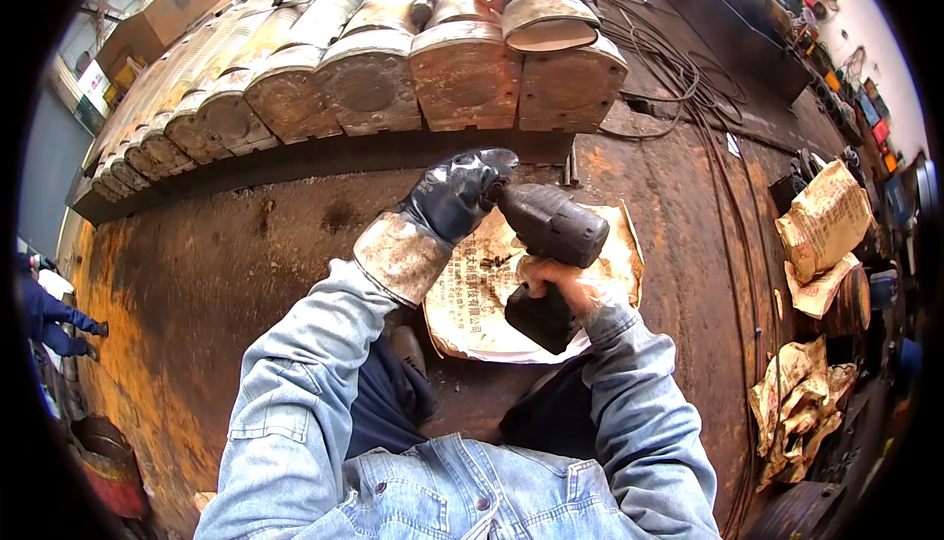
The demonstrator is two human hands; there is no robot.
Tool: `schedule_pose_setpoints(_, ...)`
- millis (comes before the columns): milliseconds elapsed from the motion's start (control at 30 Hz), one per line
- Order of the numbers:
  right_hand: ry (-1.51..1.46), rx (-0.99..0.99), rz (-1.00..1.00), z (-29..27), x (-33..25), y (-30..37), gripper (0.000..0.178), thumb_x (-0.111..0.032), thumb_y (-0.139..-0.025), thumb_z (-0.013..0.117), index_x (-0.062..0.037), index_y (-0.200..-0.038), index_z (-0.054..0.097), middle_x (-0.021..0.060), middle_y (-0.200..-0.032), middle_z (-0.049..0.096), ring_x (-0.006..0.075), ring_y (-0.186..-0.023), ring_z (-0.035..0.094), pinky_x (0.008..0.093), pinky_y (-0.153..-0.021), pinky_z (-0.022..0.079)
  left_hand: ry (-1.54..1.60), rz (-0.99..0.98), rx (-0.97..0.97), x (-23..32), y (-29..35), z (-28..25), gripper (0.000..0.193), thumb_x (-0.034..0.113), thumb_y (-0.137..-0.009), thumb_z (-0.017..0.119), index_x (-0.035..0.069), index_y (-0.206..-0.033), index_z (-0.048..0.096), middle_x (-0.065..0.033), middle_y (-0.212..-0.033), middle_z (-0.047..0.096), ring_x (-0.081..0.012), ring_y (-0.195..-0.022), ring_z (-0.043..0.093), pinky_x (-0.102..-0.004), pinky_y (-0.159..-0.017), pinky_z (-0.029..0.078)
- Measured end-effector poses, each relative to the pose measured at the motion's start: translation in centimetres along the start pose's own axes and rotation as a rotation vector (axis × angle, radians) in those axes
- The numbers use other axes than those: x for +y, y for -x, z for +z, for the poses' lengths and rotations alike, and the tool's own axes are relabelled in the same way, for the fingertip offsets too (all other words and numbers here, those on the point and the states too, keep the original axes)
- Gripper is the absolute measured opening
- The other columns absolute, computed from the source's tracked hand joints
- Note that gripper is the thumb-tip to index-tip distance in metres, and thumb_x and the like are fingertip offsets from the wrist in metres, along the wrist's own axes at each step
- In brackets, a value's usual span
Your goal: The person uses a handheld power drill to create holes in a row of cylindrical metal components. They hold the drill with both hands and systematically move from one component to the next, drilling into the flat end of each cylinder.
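Observation:
A dark cordless impact wrench [557, 227] is held in front of me, its nose toward the left and its black battery toward my lap. My bare right hand [560, 282] is closed around its handle. On my left hand [460, 192] is a dark coated glove with a dirty pale cuff. Its fingers close round the tool's nose, hiding that end and whatever is fitted there. Below the wrench, a printed brown paper sack [454, 316] lies flat on the rusty metal surface between my knees.
Ahead stands a row of ribbed metal pieces with flat rusty end plates [369, 88]; a second work glove [551, 21] rests on top. Cables [713, 137] run along the right. Crumpled paper sacks [801, 397] lie farther right. A red bucket [110, 461] and another person [57, 319] are at left.

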State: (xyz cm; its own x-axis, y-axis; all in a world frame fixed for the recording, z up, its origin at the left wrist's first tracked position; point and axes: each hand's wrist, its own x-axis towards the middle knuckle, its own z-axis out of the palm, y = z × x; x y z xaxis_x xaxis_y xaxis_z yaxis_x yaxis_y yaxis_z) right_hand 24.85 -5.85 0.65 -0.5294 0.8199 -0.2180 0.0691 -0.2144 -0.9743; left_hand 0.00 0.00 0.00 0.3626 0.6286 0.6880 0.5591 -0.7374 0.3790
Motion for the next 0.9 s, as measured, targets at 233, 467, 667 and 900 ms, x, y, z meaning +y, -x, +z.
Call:
schedule_pose_setpoints(233, -0.136, 0.052, -0.008, 5.0, -0.8, -0.8, 0.017, -0.002, -0.081, 0.061, 0.0005, -0.098, 0.063, 0.0041, -0.071, 0.059, 0.0152, -0.064, 0.057, 0.0296, -0.061, 0.047, -0.133, 0.106, -0.010, 0.9, 0.2, -4.1, 0.041, -0.004, -0.076, 0.069, 0.005, -0.115, 0.066, -0.0183, -0.121, 0.066, -0.0367, -0.107, 0.065, -0.0418, -0.089, 0.055)
schedule_pose_setpoints(467, -0.369, 0.137, -0.039, 6.5, 0.0, -3.7, 0.016, -0.001, -0.076, 0.065, -0.0007, -0.092, 0.064, 0.0053, -0.072, 0.059, 0.0175, -0.062, 0.057, 0.0303, -0.059, 0.046, 0.131, -0.099, 0.254, 1.5, 0.1, -4.4, 0.056, -0.006, -0.071, 0.074, 0.005, -0.124, 0.061, -0.0190, -0.131, 0.061, -0.0352, -0.125, 0.058, -0.0391, -0.102, 0.049)
schedule_pose_setpoints(667, -0.367, 0.253, -0.327, 6.1, 0.5, -9.1, 0.016, -0.004, -0.077, 0.067, -0.0034, -0.092, 0.063, 0.0035, -0.074, 0.060, 0.0168, -0.065, 0.057, 0.0303, -0.060, 0.045, 0.680, -0.620, 0.488, -1.5, 1.5, -3.6, 0.036, -0.001, -0.087, 0.071, -0.001, -0.122, 0.061, -0.0133, -0.121, 0.067, -0.0198, -0.104, 0.068, -0.0321, -0.094, 0.055)
schedule_pose_setpoints(900, -0.264, 0.409, -0.174, 6.3, 1.6, -12.7, 0.017, -0.010, -0.078, 0.071, -0.0042, -0.093, 0.064, 0.0026, -0.070, 0.059, 0.0160, -0.065, 0.055, 0.0310, -0.060, 0.043, 1.266, -1.029, 0.927, -3.8, 2.0, -10.3, 0.054, 0.037, -0.091, 0.070, -0.004, -0.124, 0.058, -0.0208, -0.130, 0.061, -0.0348, -0.122, 0.058, -0.0453, -0.108, 0.045)
